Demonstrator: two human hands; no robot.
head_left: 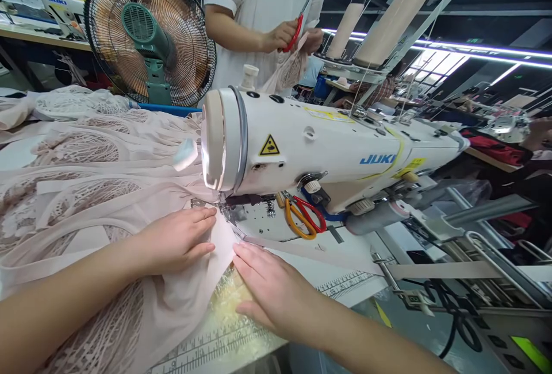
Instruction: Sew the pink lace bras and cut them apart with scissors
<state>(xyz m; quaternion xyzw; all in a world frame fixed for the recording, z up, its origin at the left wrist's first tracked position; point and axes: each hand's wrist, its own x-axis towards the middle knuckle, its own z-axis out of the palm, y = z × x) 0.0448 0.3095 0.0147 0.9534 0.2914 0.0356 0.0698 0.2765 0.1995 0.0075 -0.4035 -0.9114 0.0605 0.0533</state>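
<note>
The left hand (183,239) lies palm down and open on a pale lace-trimmed garment (172,299), its fingertips just beside the presser foot (224,207), likely to keep the cloth flat there. The right hand (271,282), also open, presses its fingertips on the fabric's edge by the narrow tape (345,258), probably to hold that edge in line. The hands are apart, with fabric between them; neither is clamped on anything.

The garment spreads over the left side of the desk (366,290) towards its near edge, which seems to support its weight so it does not drag. The tape runs in from the right through a metal guide (390,275), apparently to feed straight. Orange-handled scissors (288,213) and red-handled scissors (317,211) lie under the sewing machine (276,144) arm, within reach yet clear of the cloth. Printed ruler scales (215,342) line the desk's near edge.
</note>
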